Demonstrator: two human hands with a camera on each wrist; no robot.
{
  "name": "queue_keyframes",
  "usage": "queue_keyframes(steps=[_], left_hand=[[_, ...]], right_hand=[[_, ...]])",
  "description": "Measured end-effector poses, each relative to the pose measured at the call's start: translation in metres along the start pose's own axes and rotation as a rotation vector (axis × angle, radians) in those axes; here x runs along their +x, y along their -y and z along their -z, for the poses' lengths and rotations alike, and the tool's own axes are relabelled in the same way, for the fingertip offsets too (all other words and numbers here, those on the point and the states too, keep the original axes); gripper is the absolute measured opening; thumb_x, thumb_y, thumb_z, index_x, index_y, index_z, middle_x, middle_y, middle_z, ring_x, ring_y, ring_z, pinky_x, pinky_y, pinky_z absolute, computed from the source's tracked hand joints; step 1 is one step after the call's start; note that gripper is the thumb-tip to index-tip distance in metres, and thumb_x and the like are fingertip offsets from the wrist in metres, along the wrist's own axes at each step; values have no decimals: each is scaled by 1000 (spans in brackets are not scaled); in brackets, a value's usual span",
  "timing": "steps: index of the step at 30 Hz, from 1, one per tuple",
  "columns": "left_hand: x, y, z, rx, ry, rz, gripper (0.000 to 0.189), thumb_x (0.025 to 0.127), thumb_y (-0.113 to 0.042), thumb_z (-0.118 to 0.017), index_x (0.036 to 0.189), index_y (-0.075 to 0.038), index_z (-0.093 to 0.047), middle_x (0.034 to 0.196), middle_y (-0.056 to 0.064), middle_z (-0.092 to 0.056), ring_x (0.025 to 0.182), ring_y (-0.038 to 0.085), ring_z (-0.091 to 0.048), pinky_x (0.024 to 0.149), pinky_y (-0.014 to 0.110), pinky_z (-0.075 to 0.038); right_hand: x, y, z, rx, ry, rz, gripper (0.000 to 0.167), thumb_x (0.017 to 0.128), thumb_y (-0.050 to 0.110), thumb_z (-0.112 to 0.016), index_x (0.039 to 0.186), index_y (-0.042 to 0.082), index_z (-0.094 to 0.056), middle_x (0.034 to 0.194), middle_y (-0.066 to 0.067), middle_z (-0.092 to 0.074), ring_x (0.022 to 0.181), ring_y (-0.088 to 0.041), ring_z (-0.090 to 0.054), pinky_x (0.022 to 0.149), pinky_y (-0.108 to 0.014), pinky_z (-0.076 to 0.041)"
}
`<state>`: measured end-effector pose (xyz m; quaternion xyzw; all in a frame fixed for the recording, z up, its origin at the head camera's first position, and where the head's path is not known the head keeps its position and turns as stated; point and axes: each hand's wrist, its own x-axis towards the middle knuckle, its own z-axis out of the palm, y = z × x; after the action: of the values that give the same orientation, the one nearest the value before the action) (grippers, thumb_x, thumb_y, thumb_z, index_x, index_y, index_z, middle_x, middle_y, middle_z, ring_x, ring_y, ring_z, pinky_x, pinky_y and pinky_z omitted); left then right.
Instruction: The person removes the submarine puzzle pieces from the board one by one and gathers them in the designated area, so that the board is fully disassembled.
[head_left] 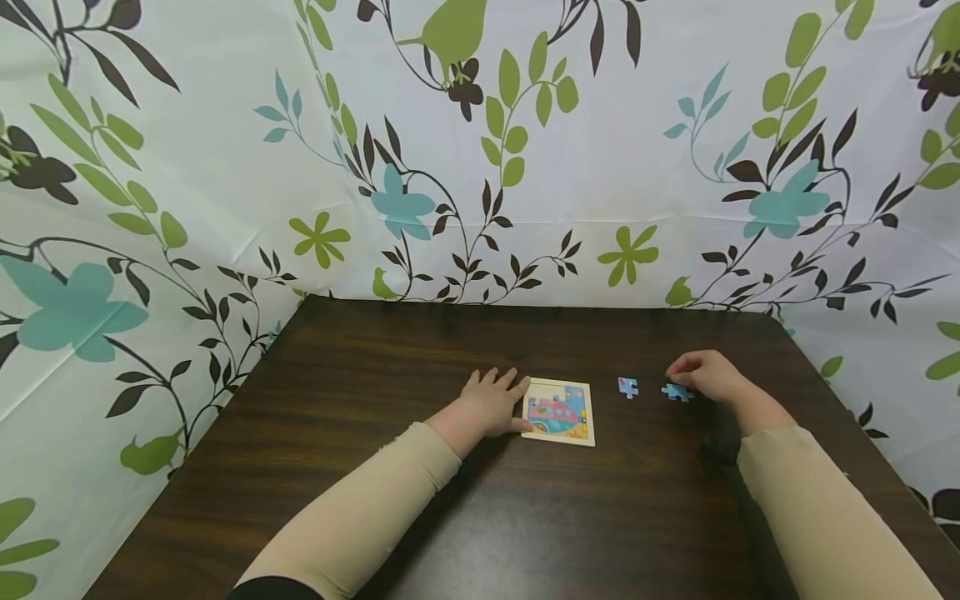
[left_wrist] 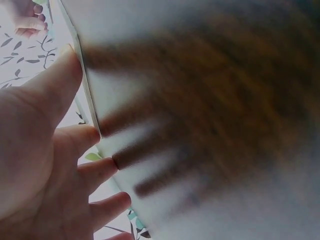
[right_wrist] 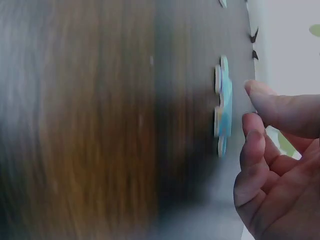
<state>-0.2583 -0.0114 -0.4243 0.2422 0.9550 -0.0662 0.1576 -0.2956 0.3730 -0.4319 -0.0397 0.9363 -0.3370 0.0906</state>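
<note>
A square wooden jigsaw board (head_left: 592,417) with a pale frame lies mid-table. Joined pieces form a pink and blue picture (head_left: 557,414) inside it, and bare patches show near its top. My left hand (head_left: 491,406) rests at the board's left edge with fingers spread; the thumb touches the frame (left_wrist: 82,80). A blue jigsaw piece (head_left: 678,393) lies flat on the table to the right. Just beyond it is my right hand (head_left: 708,377), thumb and fingers loosely bent. In the right wrist view, a gap separates the fingertips from that piece (right_wrist: 226,107).
Another blue jigsaw piece (head_left: 628,387) lies between the board and the right hand. The dark wooden table (head_left: 480,517) ends at a leaf-patterned cloth (head_left: 480,150) behind. A small dark object (head_left: 720,451) is beside the right sleeve.
</note>
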Motion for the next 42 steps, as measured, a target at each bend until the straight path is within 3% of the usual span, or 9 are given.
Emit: queue_keyframes(steps=[12, 25, 42], left_hand=[[0, 0, 0, 16, 4, 13, 83, 93, -69, -41, 160, -29, -13, 164, 0, -14, 149, 29, -15, 117, 51, -15], [-2, -2, 3, 16, 8, 17, 83, 93, -69, -42, 160, -29, -14, 164, 0, -15, 148, 29, -16, 117, 50, -15], [3, 1, -2, 6, -7, 11, 85, 91, -71, -42, 160, -29, -15, 164, 0, -16, 148, 30, -18, 116, 51, -16]], right_hand=[[18, 46, -34, 1, 8, 144, 5, 91, 3, -69, 93, 0, -72, 87, -7, -65, 77, -22, -55, 67, -36, -45], [23, 100, -76, 47, 186, 273, 11, 86, 7, -76, 97, 4, -73, 86, -6, -60, 78, -22, -50, 67, -35, -43], [27, 108, -89, 35, 257, 221, 31, 78, 8, -84, 98, 2, -62, 86, -8, -51, 78, -22, -46, 66, -35, -40]])
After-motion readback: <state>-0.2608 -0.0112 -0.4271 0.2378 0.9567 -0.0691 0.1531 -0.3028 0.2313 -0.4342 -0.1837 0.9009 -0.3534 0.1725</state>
